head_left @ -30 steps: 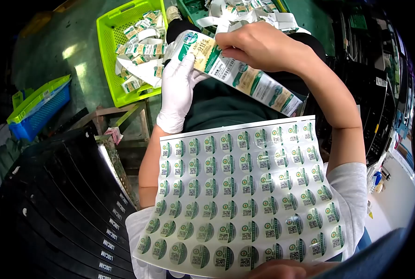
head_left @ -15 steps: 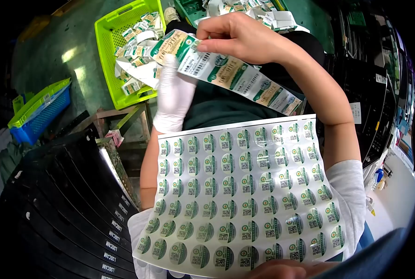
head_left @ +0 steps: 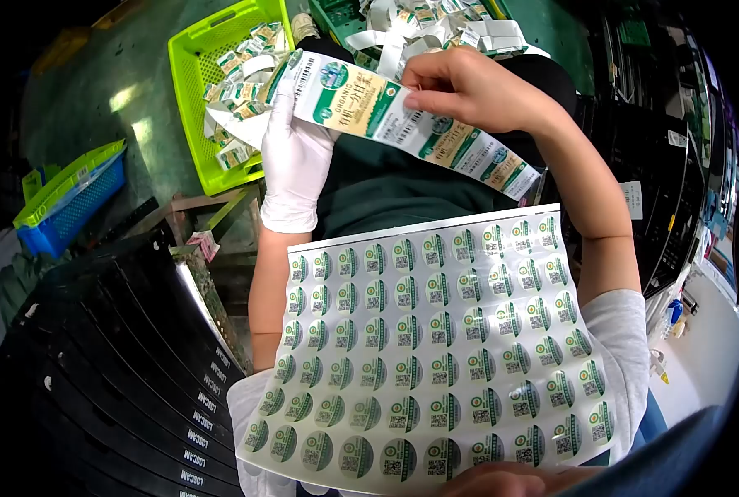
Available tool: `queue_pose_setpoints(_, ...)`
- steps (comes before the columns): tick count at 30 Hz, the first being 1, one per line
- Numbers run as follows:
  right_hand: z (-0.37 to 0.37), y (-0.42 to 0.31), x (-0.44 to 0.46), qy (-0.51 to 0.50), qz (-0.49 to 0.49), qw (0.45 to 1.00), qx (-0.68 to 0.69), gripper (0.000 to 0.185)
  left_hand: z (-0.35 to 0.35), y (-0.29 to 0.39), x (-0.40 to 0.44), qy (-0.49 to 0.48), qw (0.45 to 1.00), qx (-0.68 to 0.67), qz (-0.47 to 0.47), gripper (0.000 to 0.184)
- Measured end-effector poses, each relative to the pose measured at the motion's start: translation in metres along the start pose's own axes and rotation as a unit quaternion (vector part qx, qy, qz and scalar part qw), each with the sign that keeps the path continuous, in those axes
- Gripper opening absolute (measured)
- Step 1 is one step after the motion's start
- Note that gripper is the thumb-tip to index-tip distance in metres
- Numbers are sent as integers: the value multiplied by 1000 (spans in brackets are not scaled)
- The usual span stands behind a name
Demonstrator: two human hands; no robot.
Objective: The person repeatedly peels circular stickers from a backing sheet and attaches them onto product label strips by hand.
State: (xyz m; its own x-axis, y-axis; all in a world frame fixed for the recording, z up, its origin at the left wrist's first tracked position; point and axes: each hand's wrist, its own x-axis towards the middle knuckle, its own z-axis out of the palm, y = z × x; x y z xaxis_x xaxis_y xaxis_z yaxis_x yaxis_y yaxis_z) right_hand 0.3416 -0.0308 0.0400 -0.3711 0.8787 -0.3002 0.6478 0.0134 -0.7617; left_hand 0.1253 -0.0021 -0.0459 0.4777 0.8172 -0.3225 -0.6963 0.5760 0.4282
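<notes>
A long strip of green, white and tan labels (head_left: 357, 103) slants down to the right across the lap. My left hand (head_left: 295, 166), in a white glove, holds the strip near its upper left end. My bare right hand (head_left: 469, 87) pinches at the strip's upper edge, thumb and fingertips together; whether a small sticker is between them is too small to tell. Nearer the body, a white sheet with rows of round green stickers with printed codes (head_left: 423, 348) lies over the forearms and lap.
A lime green basket (head_left: 189, 108) holds label strips at the upper left. Another heap of strips (head_left: 436, 25) fills a dark green crate at the top. Blue and green baskets (head_left: 75, 199) stand far left, above stacked black crates (head_left: 129, 373). Part of a hand (head_left: 502, 480) shows at the bottom edge.
The strip has shifted along toward the upper left, with a different label between my hands. My gloved left hand moved slightly left. My right hand went left, then back right and down.
</notes>
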Motion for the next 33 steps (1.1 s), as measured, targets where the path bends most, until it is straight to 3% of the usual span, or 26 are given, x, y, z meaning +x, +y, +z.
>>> queue_pose_setpoints(3,6,-2,7,35,-19,999,17,14,9,-11,-11,-40,995,85,-16,34)
queue_pose_setpoints(7,-3,-19,12,80,-72,993,-42,17,14,-20,-19,0,987,161,11,25)
queue_pose_setpoints(12,-10,-28,15,35,-166,971,-168,24,17,-16,-19,24,979,204,8,24)
queue_pose_setpoints(16,-4,-34,26,10,-146,961,-234,28,18,-15,-19,18,977,212,16,25)
queue_pose_setpoints(19,1,-34,31,97,-125,951,-267,34,10,-17,-16,12,968,243,54,25)
queue_pose_setpoints(21,-14,-18,39,225,-194,905,-305,31,7,-15,-17,32,974,216,54,25)
queue_pose_setpoints(23,-22,-19,31,144,-87,964,-208,29,7,-9,-16,38,978,193,63,24)
queue_pose_setpoints(26,-17,-22,24,-57,-68,992,-87,21,13,9,-12,24,982,161,97,28)
queue_pose_setpoints(27,-13,-29,25,-74,0,993,-90,16,17,14,-10,20,986,116,117,30)
queue_pose_setpoints(28,-9,-33,27,-40,-17,997,-59,16,24,16,-13,-39,995,17,95,34)
queue_pose_setpoints(29,-6,-36,31,-5,-36,999,-28,16,25,12,-14,-42,998,-1,55,38)
queue_pose_setpoints(30,2,-29,37,46,-81,992,82,15,21,3,-15,-46,993,107,34,37)
queue_pose_setpoints(31,-9,-26,41,-3,-5,1000,25,15,16,-11,-16,-48,976,213,12,36)
queue_pose_setpoints(33,-21,-41,37,94,-8,995,-20,16,18,-26,-18,-75,978,192,-32,31)
